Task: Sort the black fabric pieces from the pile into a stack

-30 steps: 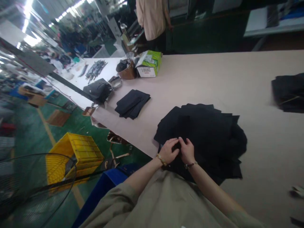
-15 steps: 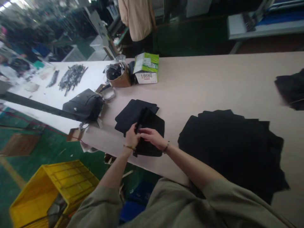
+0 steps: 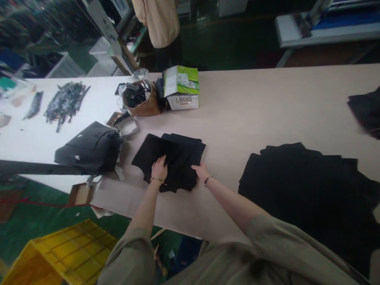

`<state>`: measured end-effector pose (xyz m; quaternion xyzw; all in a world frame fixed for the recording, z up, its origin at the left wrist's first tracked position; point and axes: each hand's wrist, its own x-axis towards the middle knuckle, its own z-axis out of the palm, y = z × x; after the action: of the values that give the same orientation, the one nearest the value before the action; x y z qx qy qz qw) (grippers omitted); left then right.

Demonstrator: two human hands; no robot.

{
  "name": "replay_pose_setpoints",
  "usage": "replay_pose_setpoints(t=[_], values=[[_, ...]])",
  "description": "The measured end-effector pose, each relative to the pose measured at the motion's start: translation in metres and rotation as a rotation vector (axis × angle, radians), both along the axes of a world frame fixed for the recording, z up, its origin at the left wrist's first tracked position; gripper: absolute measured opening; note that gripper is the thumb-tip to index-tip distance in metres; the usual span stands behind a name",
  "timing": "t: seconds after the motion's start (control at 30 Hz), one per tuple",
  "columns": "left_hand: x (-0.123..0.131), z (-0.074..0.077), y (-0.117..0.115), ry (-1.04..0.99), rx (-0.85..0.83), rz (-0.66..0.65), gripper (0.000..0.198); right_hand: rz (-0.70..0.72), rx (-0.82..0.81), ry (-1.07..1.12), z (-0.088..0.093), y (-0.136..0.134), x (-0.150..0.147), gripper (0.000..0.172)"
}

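A loose stack of black fabric pieces (image 3: pixel 178 164) lies on the beige-covered cutting table (image 3: pixel 252 107). My left hand (image 3: pixel 159 169) rests flat on the stack's near part, holding nothing. My right hand (image 3: pixel 201 171) touches the stack's right edge with its fingertips, and its fingers do not grip. A much larger pile of black fabric (image 3: pixel 299 190) lies to the right of my right forearm, apart from the stack. A further dark fabric bundle (image 3: pixel 366 113) sits at the right edge of the view.
Beyond the stack stand a brown bag (image 3: pixel 142 101) and a green-and-white box (image 3: pixel 181 89). A black bag (image 3: pixel 89 148) and dark metal parts (image 3: pixel 65 105) lie to the left. A yellow crate (image 3: pixel 68 253) sits on the floor. A person in a beige top (image 3: pixel 157 19) stands behind the table.
My hands have moved from the large pile to the smaller stack. The black piece they held is now laid flat on it, and my hands have parted. The view has swung left.
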<state>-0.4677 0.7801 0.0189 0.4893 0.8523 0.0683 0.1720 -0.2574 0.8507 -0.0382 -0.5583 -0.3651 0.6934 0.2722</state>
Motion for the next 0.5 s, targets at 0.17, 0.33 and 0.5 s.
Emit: replay_pose_setpoints(t=[0.17, 0.33, 0.5], values=[[0.022, -0.070, 0.017, -0.109, -0.019, 0.079, 0.052, -0.012, -0.108, -0.029, -0.007, 0.025, -0.024, 0.034], [0.065, -0.077, 0.007, -0.152, -0.019, 0.022, 0.057, 0.061, -0.184, 0.091, 0.002, 0.030, -0.035, 0.033], [0.140, -0.075, -0.020, -0.224, -0.029, -0.003, 0.062, 0.026, -0.086, -0.034, 0.007, -0.007, 0.016, 0.042]])
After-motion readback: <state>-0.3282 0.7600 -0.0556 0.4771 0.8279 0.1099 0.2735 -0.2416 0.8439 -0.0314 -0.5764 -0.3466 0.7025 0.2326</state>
